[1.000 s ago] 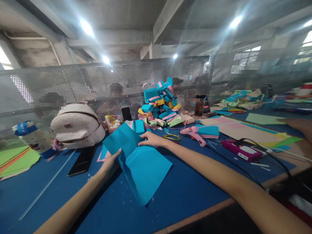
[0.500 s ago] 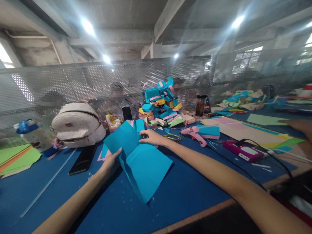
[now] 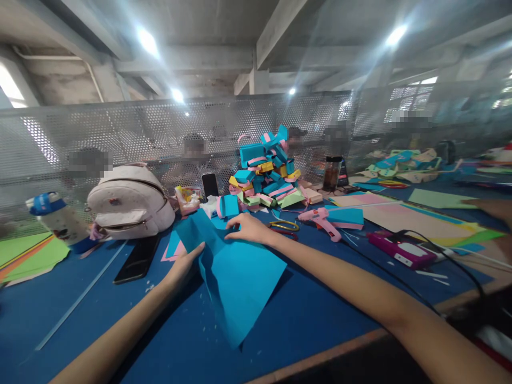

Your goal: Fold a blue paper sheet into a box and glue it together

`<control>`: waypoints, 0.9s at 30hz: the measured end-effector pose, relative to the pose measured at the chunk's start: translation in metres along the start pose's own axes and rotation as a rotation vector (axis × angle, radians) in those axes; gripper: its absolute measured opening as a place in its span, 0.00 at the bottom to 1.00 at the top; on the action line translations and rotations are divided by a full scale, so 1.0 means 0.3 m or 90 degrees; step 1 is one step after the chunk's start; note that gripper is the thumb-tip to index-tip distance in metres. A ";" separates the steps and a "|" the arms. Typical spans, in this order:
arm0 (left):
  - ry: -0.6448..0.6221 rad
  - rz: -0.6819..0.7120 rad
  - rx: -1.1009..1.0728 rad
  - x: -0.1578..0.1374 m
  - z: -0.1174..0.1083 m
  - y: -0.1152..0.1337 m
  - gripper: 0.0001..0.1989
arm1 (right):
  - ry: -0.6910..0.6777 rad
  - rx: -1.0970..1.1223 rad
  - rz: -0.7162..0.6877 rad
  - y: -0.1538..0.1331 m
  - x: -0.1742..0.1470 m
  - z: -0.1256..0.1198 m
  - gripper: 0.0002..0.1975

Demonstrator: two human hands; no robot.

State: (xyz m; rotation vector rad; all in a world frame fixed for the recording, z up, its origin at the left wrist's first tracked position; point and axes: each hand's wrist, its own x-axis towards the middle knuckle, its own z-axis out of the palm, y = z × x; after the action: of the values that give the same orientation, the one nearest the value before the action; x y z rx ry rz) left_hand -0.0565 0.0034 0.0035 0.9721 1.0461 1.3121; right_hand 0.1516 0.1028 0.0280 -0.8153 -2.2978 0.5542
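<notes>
Gripping the left edge of a creased blue sheet (image 3: pixel 244 282), the left hand (image 3: pixel 184 265) keeps its thumb on top; the right hand (image 3: pixel 251 229) curls at the far side, though whether it pinches the paper I cannot tell. Under the sheet is a blue table (image 3: pixel 316 325), with a pink glue gun (image 3: pixel 319 216) to the right, folded paper pieces (image 3: pixel 267 178) piled behind, a white backpack (image 3: pixel 130 208) leftward.

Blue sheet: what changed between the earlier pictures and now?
The far flap of the blue sheet dipped, uncovering more of the blue-and-pink piece behind; the sheet's near corner came nearer. The left hand still grips it; the right hand stayed over it. Glue gun and backpack stayed put.
</notes>
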 end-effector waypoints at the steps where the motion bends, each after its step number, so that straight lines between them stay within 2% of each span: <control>1: 0.000 0.004 0.003 -0.002 0.004 0.002 0.20 | 0.000 -0.014 0.005 -0.008 -0.004 0.003 0.10; 9: -0.027 0.022 0.029 0.007 -0.005 -0.014 0.17 | -0.019 -0.043 0.007 -0.026 -0.015 0.031 0.09; 21: -0.003 -0.012 0.012 -0.013 0.020 0.006 0.19 | -0.062 0.153 0.002 0.000 0.000 0.044 0.12; 27: 0.002 -0.026 -0.005 -0.001 0.005 0.001 0.21 | -0.030 0.155 0.010 0.034 0.013 0.035 0.13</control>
State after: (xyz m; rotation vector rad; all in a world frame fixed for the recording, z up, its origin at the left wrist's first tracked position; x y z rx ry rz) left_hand -0.0552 0.0030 0.0040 0.9379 1.0579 1.2837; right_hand 0.1463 0.1108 0.0165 -0.7082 -2.2122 0.8501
